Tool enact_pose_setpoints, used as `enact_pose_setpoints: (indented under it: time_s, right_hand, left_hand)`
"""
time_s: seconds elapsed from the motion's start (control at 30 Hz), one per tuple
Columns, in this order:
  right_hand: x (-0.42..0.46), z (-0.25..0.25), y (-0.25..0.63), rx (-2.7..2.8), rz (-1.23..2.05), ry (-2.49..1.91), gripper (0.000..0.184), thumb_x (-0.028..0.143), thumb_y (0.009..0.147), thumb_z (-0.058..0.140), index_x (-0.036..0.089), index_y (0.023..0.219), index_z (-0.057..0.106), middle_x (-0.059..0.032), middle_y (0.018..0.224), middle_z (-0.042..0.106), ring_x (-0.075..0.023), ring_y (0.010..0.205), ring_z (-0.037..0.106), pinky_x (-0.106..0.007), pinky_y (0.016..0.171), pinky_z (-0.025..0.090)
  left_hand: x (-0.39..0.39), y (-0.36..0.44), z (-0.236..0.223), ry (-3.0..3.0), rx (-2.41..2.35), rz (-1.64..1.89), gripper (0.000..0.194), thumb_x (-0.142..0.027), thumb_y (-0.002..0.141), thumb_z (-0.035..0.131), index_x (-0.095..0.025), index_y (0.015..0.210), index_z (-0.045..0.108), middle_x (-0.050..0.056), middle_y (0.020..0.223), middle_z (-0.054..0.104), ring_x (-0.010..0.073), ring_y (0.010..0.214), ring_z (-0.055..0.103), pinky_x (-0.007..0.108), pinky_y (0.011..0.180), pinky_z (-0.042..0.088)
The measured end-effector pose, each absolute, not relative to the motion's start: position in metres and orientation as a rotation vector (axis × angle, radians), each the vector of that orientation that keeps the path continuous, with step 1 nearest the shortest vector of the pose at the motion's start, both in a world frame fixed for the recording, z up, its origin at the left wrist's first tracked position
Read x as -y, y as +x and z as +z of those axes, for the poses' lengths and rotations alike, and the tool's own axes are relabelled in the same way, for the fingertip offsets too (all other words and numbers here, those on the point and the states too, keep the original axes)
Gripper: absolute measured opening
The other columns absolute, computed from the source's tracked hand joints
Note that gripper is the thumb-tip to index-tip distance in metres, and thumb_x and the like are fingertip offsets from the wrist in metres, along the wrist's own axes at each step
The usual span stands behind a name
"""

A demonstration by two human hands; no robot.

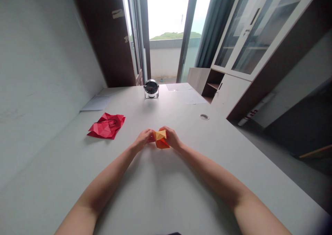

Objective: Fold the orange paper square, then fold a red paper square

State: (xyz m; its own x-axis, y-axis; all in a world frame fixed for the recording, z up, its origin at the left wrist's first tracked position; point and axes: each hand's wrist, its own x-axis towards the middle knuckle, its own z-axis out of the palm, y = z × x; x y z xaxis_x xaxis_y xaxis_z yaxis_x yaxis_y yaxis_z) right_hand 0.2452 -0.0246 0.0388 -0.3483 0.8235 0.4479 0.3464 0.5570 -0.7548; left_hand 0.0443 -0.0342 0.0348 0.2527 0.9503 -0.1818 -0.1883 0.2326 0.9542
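Orange folded paper (162, 143) between left grip (144, 138) and right grip (171, 137), both holding its sides.

Red paper (106, 130) lies left on the surface (178, 114), black cord (109, 119) on top. A round device (151, 88) stands near the far edge. Sheets (193, 97) lie far left and far right; a tape roll (204, 119), right.

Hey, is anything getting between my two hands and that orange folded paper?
Nothing visible does: your left hand and right hand both hold the orange folded paper. The red paper lies off to the left and the round black device stands farther back, both apart from the hands.
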Motion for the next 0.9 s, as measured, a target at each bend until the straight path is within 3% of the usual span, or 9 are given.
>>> enact_pose_setpoints:
  time_s: [0.27, 0.43, 0.63, 0.9]
  right_hand:
    - [0.021, 0.034, 0.245, 1.963, 0.642, -1.051, 0.021, 0.023, 0.073, 0.056, 0.02, 0.094, 0.06, 0.0003, 0.078, 0.065, -0.0127, 0.067, 0.054, -0.024, 0.063, 0.041]
    - [0.019, 0.032, 0.248, 1.923, 0.645, -1.225, 0.035, 0.028, 0.069, 0.063, 0.023, 0.103, 0.056, 0.002, 0.078, 0.064, -0.0128, 0.063, 0.051, -0.023, 0.058, 0.037]
    - [0.022, 0.03, 0.253, 1.955, 0.702, -1.183, 0.049, 0.033, 0.064, 0.071, 0.024, 0.108, 0.052, 0.0011, 0.092, 0.063, -0.0136, 0.07, 0.053, -0.022, 0.061, 0.037]
    - [0.018, 0.027, 0.254, 2.023, 0.583, -1.182, 0.038, 0.025, 0.07, 0.065, 0.024, 0.108, 0.057, -0.001, 0.095, 0.061, -0.0153, 0.078, 0.053, -0.024, 0.069, 0.038]
  left_hand:
    - [0.034, 0.043, 0.033, 1.047, -1.021, 0.957, 0.037, -0.048, 0.08, 0.068, -0.014, 0.093, 0.062, 0.01, 0.092, 0.071, 0.0178, 0.082, 0.07, 0.037, 0.085, 0.056]
    - [0.036, 0.045, 0.032, 1.086, -1.017, 0.962, 0.039, -0.05, 0.08, 0.068, -0.013, 0.094, 0.064, 0.009, 0.089, 0.072, 0.018, 0.084, 0.07, 0.034, 0.084, 0.055]
    - [0.036, 0.051, 0.028, 1.15, -0.964, 1.048, 0.047, -0.054, 0.079, 0.07, -0.011, 0.098, 0.068, 0.01, 0.094, 0.071, 0.018, 0.083, 0.068, 0.035, 0.085, 0.056]
    - [0.039, 0.055, 0.021, 1.496, -1.025, 1.151, 0.038, -0.051, 0.083, 0.066, -0.016, 0.096, 0.07, 0.006, 0.087, 0.072, 0.0184, 0.08, 0.066, 0.03, 0.075, 0.054]
